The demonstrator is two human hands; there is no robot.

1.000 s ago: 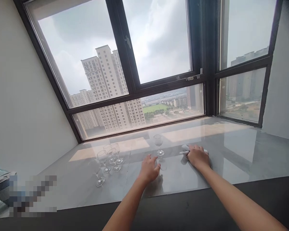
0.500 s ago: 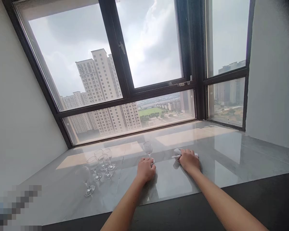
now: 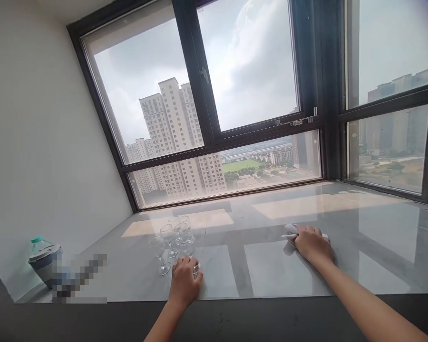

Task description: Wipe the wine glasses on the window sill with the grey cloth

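My left hand point(image 3: 185, 281) is closed round the lower part of a small stemmed wine glass point(image 3: 188, 241) near the front of the sill. The bowl stands up beyond my fingers and part of the foot shows beside them. Close to it on the left, several more clear wine glasses point(image 3: 163, 266) stand upright in a loose group. Farther right, my right hand point(image 3: 312, 244) is closed on a crumpled white cloth point(image 3: 290, 232), which rests on the sill; part of the cloth is hidden under the palm.
The glossy grey tiled sill point(image 3: 278, 270) ends at a dark front edge. Behind it rises a dark window frame point(image 3: 231, 192). A cup-shaped container point(image 3: 44, 261) with a green-capped bottle point(image 3: 36, 243) stands at the far left, beside a pixelated patch.
My left hand has carried the wine glass leftward and nearer, to the group of glasses. The view has turned left, bringing the container in. My right hand stays on the cloth.
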